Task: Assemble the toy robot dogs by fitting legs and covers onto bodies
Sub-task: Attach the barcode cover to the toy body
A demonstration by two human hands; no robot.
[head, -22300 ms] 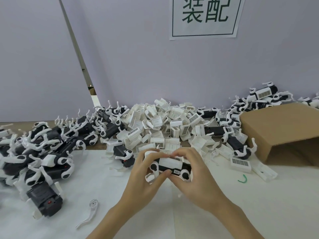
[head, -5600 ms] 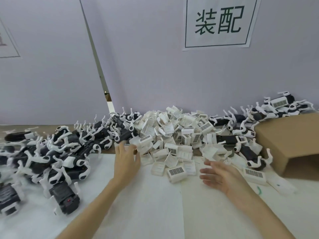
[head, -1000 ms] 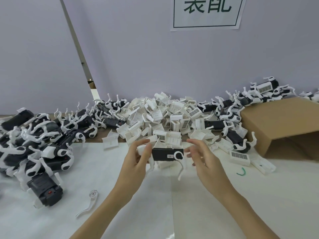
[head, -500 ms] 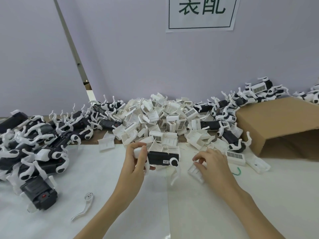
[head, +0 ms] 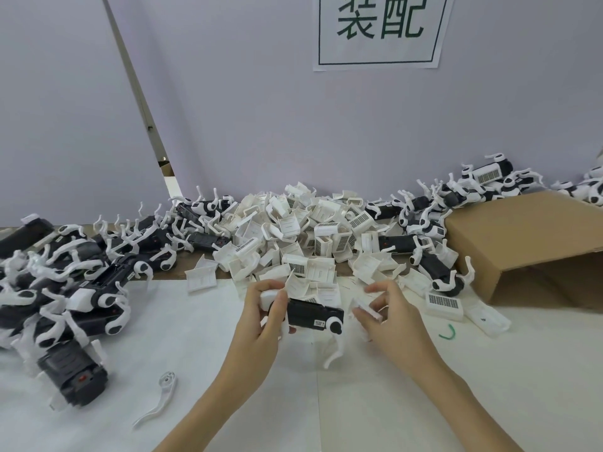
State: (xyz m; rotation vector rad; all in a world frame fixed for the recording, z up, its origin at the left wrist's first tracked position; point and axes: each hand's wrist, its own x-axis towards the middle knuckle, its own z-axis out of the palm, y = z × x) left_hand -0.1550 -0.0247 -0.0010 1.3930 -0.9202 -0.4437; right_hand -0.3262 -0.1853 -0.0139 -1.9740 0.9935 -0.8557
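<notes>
The desk (head: 195, 337) is covered with white paper, and a purple wall (head: 326, 125) with a printed sign (head: 380, 31) is seen behind it. A brown cardboard box (head: 528, 243) lies on its side at the right, its opening turned to the front. A large heap of white covers (head: 303, 236) (many with barcode labels) is piled in the middle at the back, and a heap of assembled dogs (head: 75, 275) is seen at the left.

The toy dog body (head: 313, 313), black, is held above the paper in front of the cover heap. Its long axis runs left to right, nearly level; the white end is at the left, and at the right end a white leg (head: 336, 345) hangs down.

The left hand (head: 261, 324) grips the left end of the body, with fingers curled round it. The right hand (head: 391, 318) is just beside the right end, and a small white cover (head: 367, 309) is pinched in its fingers (blurred). A loose white leg (head: 156, 401) lies on the paper at the lower left, and a small green hook (head: 447, 332) at the right.
</notes>
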